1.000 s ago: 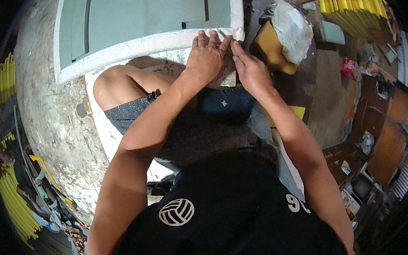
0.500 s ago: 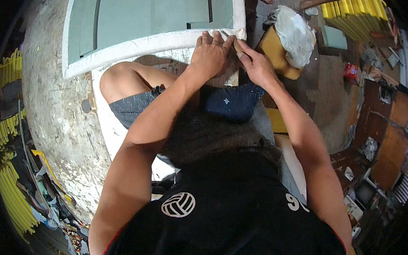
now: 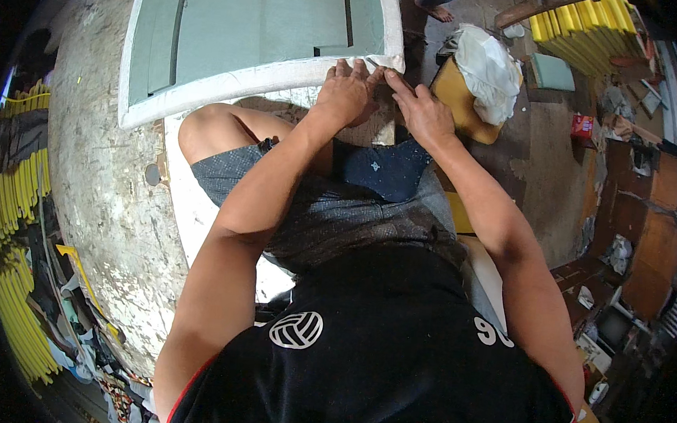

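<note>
A flat panel with a grey-green face (image 3: 257,28) has white fabric (image 3: 206,89) folded over its border. My left hand (image 3: 345,96) lies over the near edge close to the right corner, its fingers bent onto the fabric and gripping it against the edge; its thumb is mostly hidden. Beside it, my right hand (image 3: 424,117) points its index finger at the fabric by the corner, with the fingers apart. Small creases show in the fabric near the fingertips. Whether the right fingertip presses on the cloth is hard to tell.
The panel rests on a worn, paint-stained table (image 3: 108,174). My bent knee (image 3: 212,130) is just below its near edge. Right of the corner, a white bag (image 3: 483,65) sits on a tan cushion (image 3: 457,102). Yellow stacked pieces (image 3: 586,33) stand farther back. Another person's foot (image 3: 440,13) shows at the top.
My right hand has loosened from the fabric corner, its fingers now more spread. The left hand stays on the edge. The view has shifted slightly, and the panel appears a little lower and further right.
</note>
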The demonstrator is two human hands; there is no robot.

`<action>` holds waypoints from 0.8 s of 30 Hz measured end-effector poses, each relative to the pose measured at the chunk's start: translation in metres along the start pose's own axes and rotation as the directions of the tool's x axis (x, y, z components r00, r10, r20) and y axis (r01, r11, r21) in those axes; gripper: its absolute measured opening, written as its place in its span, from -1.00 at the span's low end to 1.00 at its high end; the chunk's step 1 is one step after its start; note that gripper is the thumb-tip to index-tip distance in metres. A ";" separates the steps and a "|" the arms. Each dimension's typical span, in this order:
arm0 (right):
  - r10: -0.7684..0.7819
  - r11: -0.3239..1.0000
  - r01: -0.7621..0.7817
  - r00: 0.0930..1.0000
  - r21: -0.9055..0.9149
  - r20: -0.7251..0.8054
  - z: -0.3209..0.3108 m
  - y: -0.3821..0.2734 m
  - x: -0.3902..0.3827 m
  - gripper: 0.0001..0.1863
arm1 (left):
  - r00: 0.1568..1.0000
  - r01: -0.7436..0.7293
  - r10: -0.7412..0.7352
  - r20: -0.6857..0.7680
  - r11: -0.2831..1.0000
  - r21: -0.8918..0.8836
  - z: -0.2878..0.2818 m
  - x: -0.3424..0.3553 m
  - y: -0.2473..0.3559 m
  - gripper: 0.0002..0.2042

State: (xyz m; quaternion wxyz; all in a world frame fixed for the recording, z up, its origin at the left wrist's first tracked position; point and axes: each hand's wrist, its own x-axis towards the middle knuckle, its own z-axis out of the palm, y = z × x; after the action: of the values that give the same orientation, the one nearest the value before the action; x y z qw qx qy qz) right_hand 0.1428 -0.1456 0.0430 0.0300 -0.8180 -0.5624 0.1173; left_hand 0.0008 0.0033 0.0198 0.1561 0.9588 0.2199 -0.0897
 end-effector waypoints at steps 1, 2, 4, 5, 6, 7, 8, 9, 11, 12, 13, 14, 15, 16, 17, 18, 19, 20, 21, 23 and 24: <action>0.016 0.997 -0.016 1.000 0.072 0.010 -0.004 0.000 0.001 -0.48 | 1.000 0.006 -0.006 0.009 1.000 0.003 -0.001 0.000 0.000 -0.26; 0.030 0.989 -0.033 0.999 0.144 0.020 -0.007 0.001 0.002 -0.49 | 1.000 0.011 -0.011 0.017 1.000 0.005 -0.003 0.000 0.000 -0.27; 0.062 0.894 -0.029 0.996 0.447 -0.059 0.030 0.017 0.007 -0.47 | 0.999 -0.040 0.039 -0.024 0.999 -0.024 0.003 0.004 -0.007 -0.32; 0.076 0.812 -0.009 0.993 0.584 -0.091 0.032 0.011 0.010 -0.46 | 0.998 -0.056 0.054 -0.044 0.998 -0.040 0.005 0.002 -0.014 -0.35; 0.170 0.725 -0.183 0.982 0.664 0.084 0.031 0.009 0.010 -0.44 | 0.997 -0.065 0.063 -0.036 0.997 -0.035 0.007 0.001 -0.021 -0.33; 0.178 0.713 -0.174 0.982 0.680 0.066 0.033 0.008 0.009 -0.44 | 0.997 -0.078 0.077 -0.025 0.996 -0.032 0.006 -0.001 -0.026 -0.32; 0.187 0.700 -0.166 0.981 0.694 0.047 0.034 0.007 0.008 -0.45 | 0.996 -0.092 0.091 -0.014 0.995 -0.028 0.006 -0.002 -0.030 -0.30; 0.197 0.687 -0.158 0.980 0.709 0.028 0.035 0.006 0.007 -0.45 | 0.995 -0.095 0.094 -0.018 0.995 -0.044 0.006 -0.002 -0.031 -0.29; 0.266 0.764 -0.265 0.960 0.588 0.088 0.017 -0.014 0.003 -0.49 | 0.996 -0.088 0.087 -0.021 0.993 -0.077 0.008 -0.004 -0.037 -0.27; 0.302 0.794 -0.314 0.947 0.521 0.112 0.008 -0.023 0.002 -0.50 | 0.996 -0.086 0.084 -0.023 0.993 -0.081 0.010 -0.005 -0.038 -0.27; 0.286 0.807 -0.282 0.955 0.519 0.075 0.005 -0.025 0.003 -0.51 | 0.996 -0.089 0.087 -0.026 0.992 -0.084 0.010 -0.004 -0.038 -0.27; 0.268 0.819 -0.249 0.963 0.517 0.039 0.002 -0.027 0.005 -0.50 | 0.996 -0.091 0.088 -0.030 0.992 -0.088 0.011 -0.004 -0.039 -0.27; 0.249 0.831 -0.215 0.968 0.513 0.003 0.001 -0.028 0.006 -0.49 | 0.996 -0.091 0.088 -0.031 0.991 -0.096 0.011 -0.004 -0.040 -0.27; 0.266 0.824 -0.233 0.964 0.517 0.010 0.004 -0.027 0.009 -0.47 | 0.995 -0.097 0.094 -0.033 0.990 -0.104 0.010 -0.003 -0.039 -0.28; 0.281 0.817 -0.249 0.959 0.520 0.018 0.010 -0.025 0.012 -0.45 | 0.994 -0.102 0.099 -0.036 0.988 -0.112 0.009 -0.002 -0.038 -0.28; 0.296 0.810 -0.265 0.955 0.523 0.025 0.017 -0.023 0.014 -0.43 | 0.993 -0.119 0.116 -0.036 0.987 -0.104 0.007 -0.001 -0.038 -0.28; 0.287 0.812 -0.235 0.958 0.535 -0.016 0.028 -0.024 0.015 -0.43 | 0.992 -0.126 0.123 -0.033 0.987 -0.098 0.009 -0.002 -0.041 -0.29; 0.283 0.814 -0.206 0.957 0.544 -0.061 0.038 -0.023 0.015 -0.43 | 0.990 -0.139 0.136 -0.033 0.986 -0.091 0.008 -0.002 -0.041 -0.29; 0.278 0.815 -0.176 0.955 0.552 -0.106 0.047 -0.022 0.015 -0.43 | 0.989 -0.147 0.145 -0.030 0.984 -0.098 0.008 -0.002 -0.041 -0.29; 0.309 0.752 -0.275 0.950 0.599 0.048 0.055 -0.016 0.014 -0.44 | 0.987 -0.162 0.160 -0.026 0.980 -0.113 0.004 -0.003 -0.041 -0.29; 0.320 0.717 -0.327 0.939 0.616 0.126 0.059 -0.013 0.014 -0.43 | 0.987 -0.158 0.156 -0.026 0.981 -0.114 0.003 -0.002 -0.040 -0.30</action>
State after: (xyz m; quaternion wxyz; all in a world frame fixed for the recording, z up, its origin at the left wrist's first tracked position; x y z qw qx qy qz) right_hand 0.1224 -0.1330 -0.0142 0.2771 -0.8453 -0.3394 0.3056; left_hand -0.0199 0.0358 0.0070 0.2160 0.9632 0.1497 -0.0562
